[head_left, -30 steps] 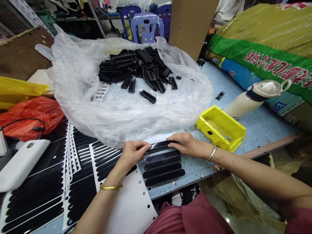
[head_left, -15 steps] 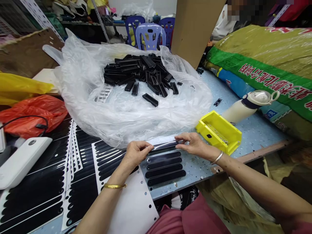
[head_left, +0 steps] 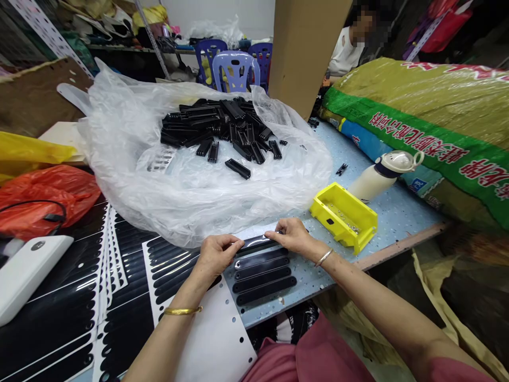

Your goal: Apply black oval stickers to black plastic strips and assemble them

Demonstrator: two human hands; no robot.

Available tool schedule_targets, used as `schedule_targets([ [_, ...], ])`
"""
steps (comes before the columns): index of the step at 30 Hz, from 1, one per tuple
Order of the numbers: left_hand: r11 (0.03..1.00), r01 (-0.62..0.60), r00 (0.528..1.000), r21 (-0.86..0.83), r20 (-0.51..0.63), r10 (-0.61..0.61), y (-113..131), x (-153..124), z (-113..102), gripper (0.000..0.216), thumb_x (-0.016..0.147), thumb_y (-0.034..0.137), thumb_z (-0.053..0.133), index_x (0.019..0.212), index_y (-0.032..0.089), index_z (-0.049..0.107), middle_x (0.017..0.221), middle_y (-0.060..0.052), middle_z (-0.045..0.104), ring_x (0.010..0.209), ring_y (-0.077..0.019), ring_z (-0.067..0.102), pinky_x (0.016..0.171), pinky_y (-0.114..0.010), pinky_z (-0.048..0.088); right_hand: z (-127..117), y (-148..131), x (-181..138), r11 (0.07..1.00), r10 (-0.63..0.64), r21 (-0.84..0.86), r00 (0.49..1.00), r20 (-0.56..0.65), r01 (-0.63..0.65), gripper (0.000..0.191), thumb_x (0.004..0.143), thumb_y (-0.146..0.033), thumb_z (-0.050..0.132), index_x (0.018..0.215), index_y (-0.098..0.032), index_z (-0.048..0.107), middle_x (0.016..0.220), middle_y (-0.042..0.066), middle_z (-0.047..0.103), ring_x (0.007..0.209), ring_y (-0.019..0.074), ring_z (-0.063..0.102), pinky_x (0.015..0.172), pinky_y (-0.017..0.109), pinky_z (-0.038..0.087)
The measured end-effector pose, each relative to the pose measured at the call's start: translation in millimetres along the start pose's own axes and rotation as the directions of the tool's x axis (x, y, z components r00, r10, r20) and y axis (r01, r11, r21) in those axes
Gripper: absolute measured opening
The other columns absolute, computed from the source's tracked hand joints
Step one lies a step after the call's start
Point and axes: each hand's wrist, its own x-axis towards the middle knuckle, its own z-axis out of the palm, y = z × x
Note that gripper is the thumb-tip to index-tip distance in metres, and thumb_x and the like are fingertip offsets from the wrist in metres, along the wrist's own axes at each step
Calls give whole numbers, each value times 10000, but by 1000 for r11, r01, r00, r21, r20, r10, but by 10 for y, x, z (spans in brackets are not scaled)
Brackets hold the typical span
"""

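Note:
A glossy black strip (head_left: 254, 243) with rounded ends lies between my two hands, at the top of a row of similar black strips (head_left: 263, 273) on the blue speckled table. My left hand (head_left: 217, 255) pinches its left end between thumb and index finger. My right hand (head_left: 293, 236) is bent over the strip's right part, thumb and fingertips pressed on it; its right end is mostly hidden under the hand. Beside my left forearm lie sheets of black strip-shaped stickers (head_left: 175, 270) and a white backing sheet (head_left: 214, 339).
Behind my hands, clear plastic sheeting (head_left: 191, 196) bears a heap of black plastic pieces (head_left: 222, 124). A yellow bin (head_left: 360, 239) with small metal parts and a bottle (head_left: 371, 180) stand right. Large sacks (head_left: 417, 101) line the right side. A white device (head_left: 35, 270) lies left. Another person sits behind.
My right hand has slid left along the strip from its right end, its fingers now lower over it. My left hand still pinches the left end. The view has shifted slightly.

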Motion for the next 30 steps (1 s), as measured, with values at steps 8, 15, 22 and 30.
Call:
schedule_targets([
  [8, 974, -53, 998, 220, 25, 49, 94, -14, -73, 358, 737, 499, 579, 729, 195, 767, 540, -10, 664, 500, -169, 588, 508, -263, 416, -58, 228, -110, 882, 111, 450, 990, 91, -140, 334, 930, -228, 411, 1183, -100, 588, 612, 14, 657, 474, 137, 625, 412, 205, 448],
  [15, 751, -186, 980, 634, 64, 190, 356, -48, -30, 370, 882, 423, 467, 955, 243, 782, 830, -60, 775, 782, -241, 684, 706, -315, 441, -130, 223, -100, 860, 34, 500, 989, 145, -103, 273, 900, -292, 478, 788, -119, 657, 585, 20, 638, 433, 111, 599, 365, 168, 399],
  [22, 692, -215, 977, 689, 155, 149, 611, 210, 384, 453, 818, 602, 551, 849, 212, 778, 791, -97, 745, 820, -269, 674, 663, -300, 415, 15, 189, -64, 913, -64, 405, 998, 30, 46, 228, 803, -176, 568, 604, -129, 668, 452, -31, 522, 449, 73, 441, 406, 165, 287],
  [30, 746, -151, 988, 649, 80, 130, 419, 136, 129, 399, 800, 578, 573, 821, 238, 780, 652, -56, 707, 687, -233, 649, 586, -274, 370, -30, 237, -98, 941, -116, 320, 993, -8, 112, 240, 822, -201, 567, 652, -121, 717, 518, -12, 587, 514, 99, 505, 466, 185, 340],
])
